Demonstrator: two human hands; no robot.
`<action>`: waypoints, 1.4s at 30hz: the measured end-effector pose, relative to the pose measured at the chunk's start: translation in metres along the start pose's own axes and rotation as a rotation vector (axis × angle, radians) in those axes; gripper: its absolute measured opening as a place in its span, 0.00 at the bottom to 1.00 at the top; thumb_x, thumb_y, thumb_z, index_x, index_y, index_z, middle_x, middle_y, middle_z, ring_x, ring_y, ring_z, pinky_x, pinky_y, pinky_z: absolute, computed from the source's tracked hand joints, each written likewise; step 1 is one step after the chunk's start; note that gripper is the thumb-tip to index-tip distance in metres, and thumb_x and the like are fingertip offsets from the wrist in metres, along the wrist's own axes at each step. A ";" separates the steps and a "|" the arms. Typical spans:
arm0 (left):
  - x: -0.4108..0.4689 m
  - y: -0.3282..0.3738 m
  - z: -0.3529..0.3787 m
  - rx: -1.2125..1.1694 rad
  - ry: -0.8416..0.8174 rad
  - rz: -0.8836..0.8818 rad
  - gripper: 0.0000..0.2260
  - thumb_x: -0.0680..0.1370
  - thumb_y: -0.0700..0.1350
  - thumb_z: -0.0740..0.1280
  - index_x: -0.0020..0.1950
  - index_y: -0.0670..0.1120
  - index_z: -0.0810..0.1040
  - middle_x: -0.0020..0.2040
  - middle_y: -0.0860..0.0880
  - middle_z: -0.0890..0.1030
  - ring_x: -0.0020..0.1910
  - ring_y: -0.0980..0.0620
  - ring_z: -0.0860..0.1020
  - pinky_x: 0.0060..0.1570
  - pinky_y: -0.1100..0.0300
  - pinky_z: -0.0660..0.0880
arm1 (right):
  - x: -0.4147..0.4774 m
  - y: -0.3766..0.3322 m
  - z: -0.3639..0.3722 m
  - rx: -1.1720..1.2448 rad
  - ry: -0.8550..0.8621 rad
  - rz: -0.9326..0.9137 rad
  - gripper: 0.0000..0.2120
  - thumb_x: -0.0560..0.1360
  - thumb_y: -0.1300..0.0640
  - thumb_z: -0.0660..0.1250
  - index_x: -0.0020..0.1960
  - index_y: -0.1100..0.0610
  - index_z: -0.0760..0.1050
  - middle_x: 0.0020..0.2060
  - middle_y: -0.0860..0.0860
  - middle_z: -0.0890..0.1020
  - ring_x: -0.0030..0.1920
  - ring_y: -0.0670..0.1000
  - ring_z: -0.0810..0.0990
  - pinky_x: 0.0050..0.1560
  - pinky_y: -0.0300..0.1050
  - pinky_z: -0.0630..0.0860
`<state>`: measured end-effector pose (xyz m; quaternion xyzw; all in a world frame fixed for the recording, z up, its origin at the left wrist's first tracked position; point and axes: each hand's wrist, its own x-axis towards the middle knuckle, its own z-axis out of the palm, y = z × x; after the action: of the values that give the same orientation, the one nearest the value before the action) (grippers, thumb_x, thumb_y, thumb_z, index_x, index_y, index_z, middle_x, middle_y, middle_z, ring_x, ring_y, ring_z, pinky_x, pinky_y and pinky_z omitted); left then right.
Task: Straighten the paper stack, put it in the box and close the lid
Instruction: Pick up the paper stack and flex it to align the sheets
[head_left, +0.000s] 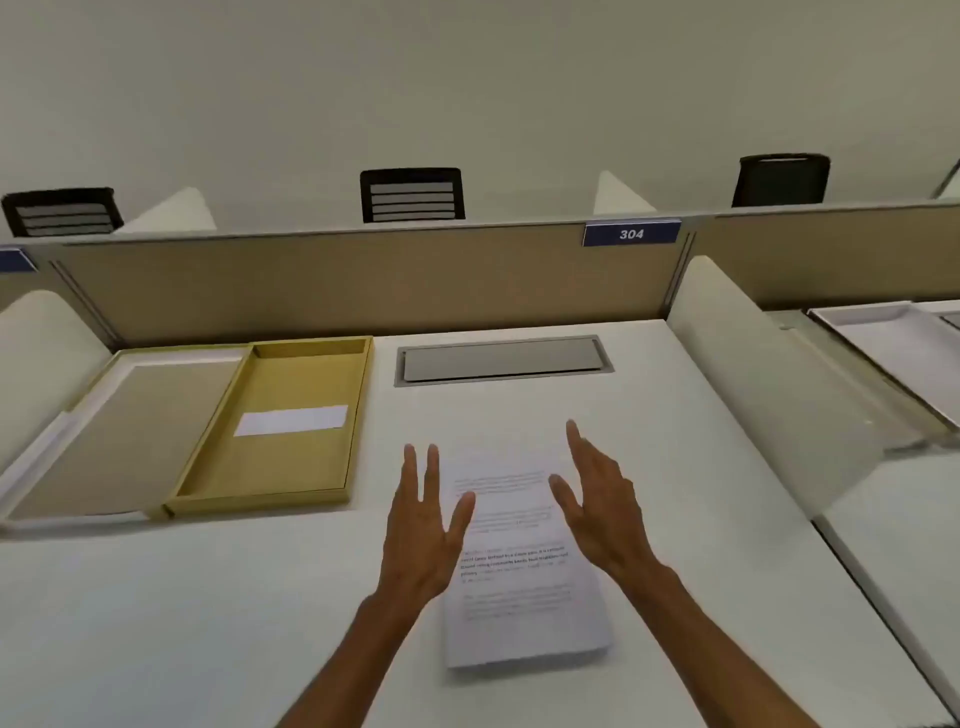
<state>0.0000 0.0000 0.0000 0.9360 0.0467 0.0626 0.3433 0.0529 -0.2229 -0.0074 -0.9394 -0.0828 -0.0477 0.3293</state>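
Paper stack (524, 561) lies flat on the white desk (208, 623), near the middle of the view, with printed lines on its top sheet. Going left to right: at 9 o'clock from the stack sits the lid (124, 436), folded open and flat, and joined to it the yellow box (280, 431), empty but for 1 white slip (292, 420). Next comes the left hand (423, 525), fingers spread wide, over the stack's left edge and holding nothing; whether it touches the sheets I cannot tell. Then the stack itself, then the right hand (602, 509), also spread wide and empty, at the stack's right edge. At 12 o'clock from the stack is a grey cable hatch (501, 359).

The sheets look light, limp and prone to sliding over each other, so I judge the long edges at 3 and 9 o'clock the best hold: squeeze both sides, tap square, then carry to the box.
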 end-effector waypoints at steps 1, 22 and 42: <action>-0.006 -0.007 0.009 -0.041 -0.069 -0.076 0.36 0.79 0.65 0.53 0.79 0.56 0.37 0.81 0.53 0.36 0.81 0.49 0.45 0.77 0.46 0.51 | -0.008 0.008 0.004 0.005 -0.062 0.055 0.32 0.82 0.40 0.54 0.81 0.42 0.44 0.80 0.50 0.61 0.78 0.54 0.58 0.75 0.62 0.55; -0.001 -0.028 0.058 -0.690 -0.141 -1.072 0.15 0.78 0.49 0.65 0.56 0.39 0.76 0.52 0.39 0.83 0.52 0.38 0.82 0.56 0.44 0.80 | -0.006 0.057 0.048 0.489 -0.171 0.946 0.26 0.77 0.44 0.68 0.63 0.66 0.74 0.56 0.61 0.81 0.53 0.62 0.82 0.54 0.54 0.80; 0.008 -0.021 0.067 -0.496 -0.178 -0.989 0.24 0.76 0.55 0.65 0.65 0.39 0.73 0.57 0.41 0.81 0.55 0.40 0.81 0.57 0.45 0.79 | 0.013 0.074 0.048 0.599 -0.373 0.876 0.16 0.75 0.57 0.73 0.57 0.66 0.78 0.50 0.61 0.86 0.49 0.62 0.86 0.55 0.59 0.82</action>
<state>0.0167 -0.0255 -0.0632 0.6955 0.4350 -0.1761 0.5441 0.0809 -0.2483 -0.0881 -0.7439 0.2482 0.2858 0.5507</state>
